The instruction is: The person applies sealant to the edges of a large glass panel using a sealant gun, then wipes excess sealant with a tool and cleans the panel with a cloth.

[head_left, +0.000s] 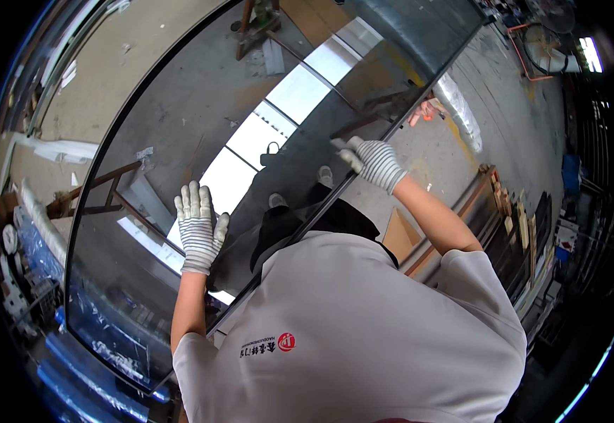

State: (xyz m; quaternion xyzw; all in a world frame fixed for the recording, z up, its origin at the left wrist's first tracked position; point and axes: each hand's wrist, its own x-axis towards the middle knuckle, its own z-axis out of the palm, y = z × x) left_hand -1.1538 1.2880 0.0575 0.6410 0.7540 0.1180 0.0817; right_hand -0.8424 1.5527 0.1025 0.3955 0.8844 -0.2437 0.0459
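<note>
A large glass pane point(363, 92) with a dark edge lies in front of me, see-through and mirroring bright windows. My left hand point(200, 229), in a striped white work glove, rests flat on it with the fingers stretched out. Near the pane's close edge, my right hand point(375, 163), gloved alike, is closed around a small flat grey piece point(338, 144). Most of that piece is hidden by the fingers, and its exact kind cannot be made out. Below and through the glass, my shoes point(325, 175) show.
Brown trestle legs point(113, 190) show under the glass. Blue-wrapped rolls point(95, 377) lie at the lower left. Wood strips point(522, 225) are stacked at the right, beside a brown board point(400, 236). A plastic-wrapped bundle point(458, 113) and a round fan point(546, 49) stand farther off.
</note>
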